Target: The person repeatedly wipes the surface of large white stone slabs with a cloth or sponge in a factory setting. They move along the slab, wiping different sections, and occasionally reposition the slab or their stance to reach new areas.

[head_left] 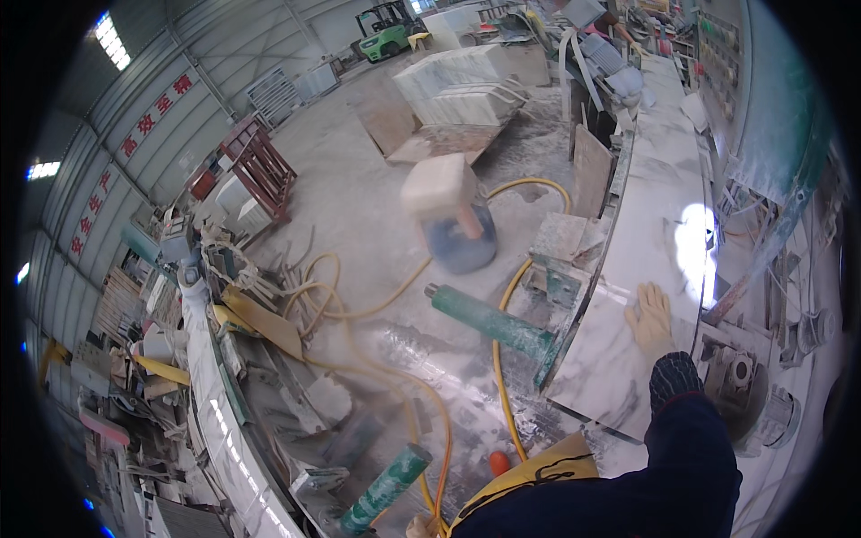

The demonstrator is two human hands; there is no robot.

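My right hand (652, 316), in a cream work glove, lies flat with its fingers stretched out on a long white marble slab (592, 359) with grey veins. The slab rests on a machine bed along my right side, and a bright reflection shows on it just beyond the hand. At the lower edge a small part of my left hand (420, 526) shows, also gloved, beside a green roller (386, 489). Its fingers are mostly hidden. A yellow apron (547, 466) with a dark cord covers my front.
A second green roller (493, 323) juts out beside the slab. Yellow hoses (439, 403) snake over the dusty floor. A blurred stool-like block (446, 193) with a blue lower part stands ahead. Stacked slabs (462, 85) and a green forklift (386, 31) are farther off. Another bench (215, 394) runs along the left.
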